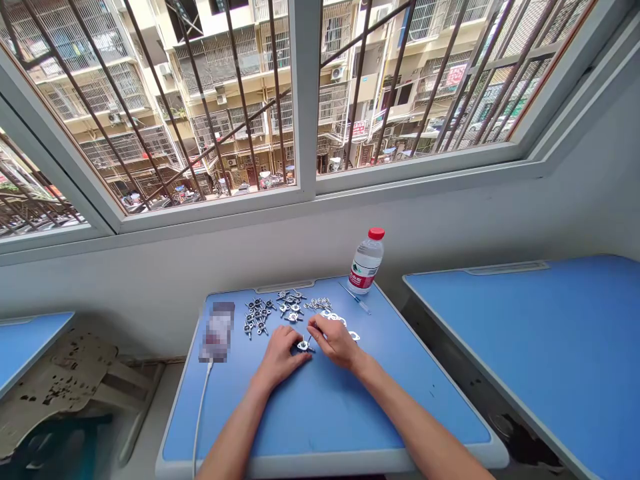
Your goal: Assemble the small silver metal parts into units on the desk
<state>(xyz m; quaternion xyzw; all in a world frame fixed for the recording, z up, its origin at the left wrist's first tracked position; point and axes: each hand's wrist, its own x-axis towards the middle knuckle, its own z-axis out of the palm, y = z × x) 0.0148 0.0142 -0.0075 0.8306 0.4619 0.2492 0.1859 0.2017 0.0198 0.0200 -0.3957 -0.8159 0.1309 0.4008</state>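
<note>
Both my hands rest on a small blue desk (320,407). My left hand (281,355) and my right hand (334,341) meet over a small metal fitting (303,345), fingers curled and pinching it from either side. Just beyond my fingers lie several more small metal fittings (273,311), some dark, some bright, and a few white rings (336,318). A thin clear pen-like tool (356,299) lies near the far right of the desk.
A water bottle (367,262) with a red cap stands at the desk's far right corner. A phone (217,331) with a white cable (201,407) lies at the left. A second blue desk (540,347) stands to the right, another desk edge (25,340) at far left. A barred window (300,100) is ahead.
</note>
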